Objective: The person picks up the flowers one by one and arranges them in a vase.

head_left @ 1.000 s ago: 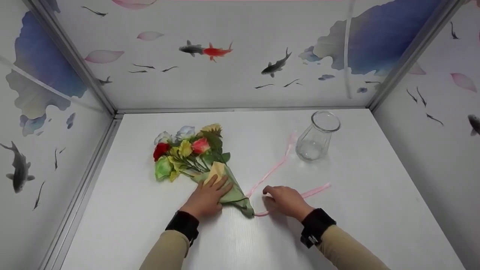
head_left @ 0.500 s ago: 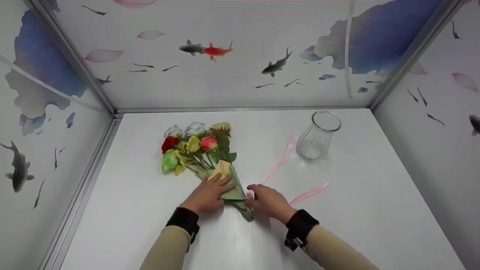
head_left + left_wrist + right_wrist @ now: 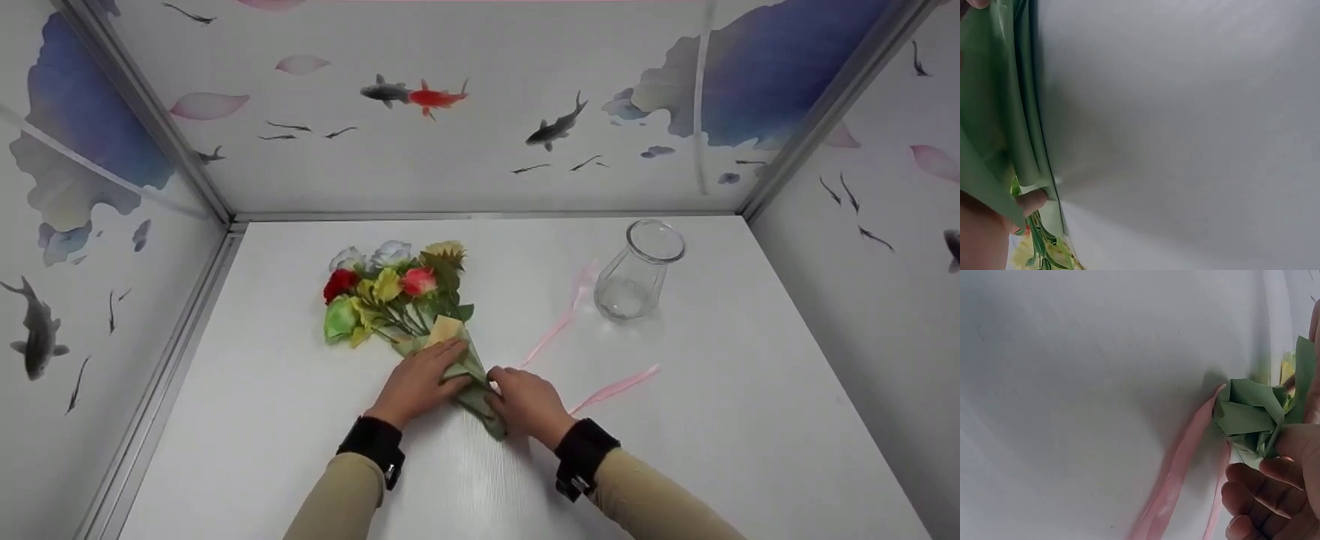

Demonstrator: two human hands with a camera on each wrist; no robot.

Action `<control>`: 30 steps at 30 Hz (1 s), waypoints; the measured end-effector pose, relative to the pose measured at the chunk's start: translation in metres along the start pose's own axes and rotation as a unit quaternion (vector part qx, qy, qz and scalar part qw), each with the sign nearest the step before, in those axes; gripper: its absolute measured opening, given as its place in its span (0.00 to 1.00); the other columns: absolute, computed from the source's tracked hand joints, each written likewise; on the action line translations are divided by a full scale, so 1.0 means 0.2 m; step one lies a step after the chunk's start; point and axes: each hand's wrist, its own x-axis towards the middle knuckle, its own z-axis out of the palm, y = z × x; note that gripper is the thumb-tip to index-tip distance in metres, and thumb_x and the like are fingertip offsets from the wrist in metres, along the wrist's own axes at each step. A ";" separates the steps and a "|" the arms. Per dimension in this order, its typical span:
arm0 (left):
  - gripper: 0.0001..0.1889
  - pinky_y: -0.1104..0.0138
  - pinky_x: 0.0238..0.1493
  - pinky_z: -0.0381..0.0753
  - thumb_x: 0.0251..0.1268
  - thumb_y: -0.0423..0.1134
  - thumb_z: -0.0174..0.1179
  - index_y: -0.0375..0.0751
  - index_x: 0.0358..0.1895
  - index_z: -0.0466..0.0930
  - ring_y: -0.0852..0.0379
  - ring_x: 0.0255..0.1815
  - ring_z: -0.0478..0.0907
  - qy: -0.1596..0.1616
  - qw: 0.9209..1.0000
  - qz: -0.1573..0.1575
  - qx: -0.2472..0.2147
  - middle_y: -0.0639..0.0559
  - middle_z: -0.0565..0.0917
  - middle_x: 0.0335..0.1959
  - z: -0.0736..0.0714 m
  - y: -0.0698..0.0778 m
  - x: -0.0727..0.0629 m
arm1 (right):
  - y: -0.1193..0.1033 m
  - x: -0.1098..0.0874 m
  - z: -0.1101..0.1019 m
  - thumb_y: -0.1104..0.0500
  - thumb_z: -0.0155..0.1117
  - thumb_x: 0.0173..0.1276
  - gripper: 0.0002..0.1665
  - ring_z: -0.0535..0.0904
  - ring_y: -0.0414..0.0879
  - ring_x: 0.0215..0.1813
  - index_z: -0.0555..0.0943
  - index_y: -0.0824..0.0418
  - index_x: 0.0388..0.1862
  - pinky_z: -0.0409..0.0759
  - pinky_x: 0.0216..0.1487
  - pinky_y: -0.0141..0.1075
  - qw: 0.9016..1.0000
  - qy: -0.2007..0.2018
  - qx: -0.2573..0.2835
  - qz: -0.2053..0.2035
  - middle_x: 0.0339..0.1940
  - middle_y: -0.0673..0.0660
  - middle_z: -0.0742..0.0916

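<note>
A bouquet of artificial flowers [image 3: 386, 286] lies tilted on the white table, its stems wrapped in green paper [image 3: 475, 409]. My left hand [image 3: 420, 379] lies over the wrapped part and grips it; in the left wrist view a fingertip [image 3: 1033, 201] presses against a paper fold. My right hand [image 3: 529, 405] pinches the paper's right edge near the narrow end. In the right wrist view the thumb meets the green paper [image 3: 1247, 416], and the other fingers [image 3: 1264, 495] are bent. A pink ribbon [image 3: 619, 388] runs out from beneath the paper; its middle is hidden.
A clear glass vase [image 3: 630, 281] stands upright at the back right of the table [image 3: 750, 450]. The ribbon's far end [image 3: 577, 289] lies close to its left side. Printed panels [image 3: 480, 165] wall in the back and both sides.
My right hand has moved left from the ribbon to the paper's edge. The bouquet has shifted slightly right. My left hand's spread fingers have drawn together over the paper.
</note>
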 end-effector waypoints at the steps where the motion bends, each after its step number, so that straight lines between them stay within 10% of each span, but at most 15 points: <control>1: 0.34 0.42 0.68 0.70 0.74 0.54 0.61 0.49 0.79 0.65 0.42 0.73 0.71 0.015 1.000 -0.006 -0.010 0.47 0.70 0.76 0.00 0.00 0.00 | 0.00 0.00 0.00 0.55 0.67 0.73 0.08 0.84 0.51 0.33 0.81 0.60 0.42 0.80 0.32 0.45 1.000 0.005 0.002 0.000 0.31 0.55 0.86; 8: 0.53 0.44 0.63 0.76 0.65 0.61 0.67 0.63 0.84 0.40 0.42 0.69 0.75 0.056 0.984 -0.090 -0.142 0.45 0.63 0.80 -0.01 -0.02 -0.01 | 0.03 0.01 0.00 0.60 0.64 0.74 0.12 0.74 0.42 0.25 0.76 0.57 0.29 0.73 0.26 0.40 0.998 0.046 0.035 0.012 0.23 0.50 0.81; 13: 0.50 0.45 0.71 0.68 0.66 0.58 0.68 0.60 0.84 0.46 0.44 0.73 0.71 0.043 0.966 -0.116 -0.227 0.46 0.65 0.79 -0.02 -0.05 -0.03 | 0.05 0.01 0.00 0.60 0.64 0.74 0.09 0.75 0.42 0.27 0.77 0.57 0.31 0.74 0.28 0.39 0.996 0.060 0.055 0.034 0.25 0.50 0.81; 21: 0.28 0.44 0.69 0.70 0.67 0.34 0.62 0.50 0.71 0.76 0.40 0.70 0.73 0.046 0.986 -0.070 -0.147 0.45 0.79 0.68 -0.05 -0.07 -0.08 | 0.07 0.00 0.01 0.63 0.64 0.73 0.03 0.77 0.45 0.37 0.79 0.57 0.37 0.79 0.37 0.39 0.990 0.122 0.034 -0.067 0.34 0.51 0.81; 30: 0.29 0.46 0.64 0.76 0.64 0.30 0.60 0.46 0.70 0.76 0.41 0.64 0.79 0.024 0.993 -0.046 -0.108 0.45 0.83 0.63 -0.12 -0.07 -0.15 | 0.08 -0.02 0.03 0.60 0.69 0.71 0.07 0.77 0.47 0.45 0.85 0.56 0.46 0.79 0.45 0.40 0.976 0.133 0.024 -0.170 0.44 0.52 0.84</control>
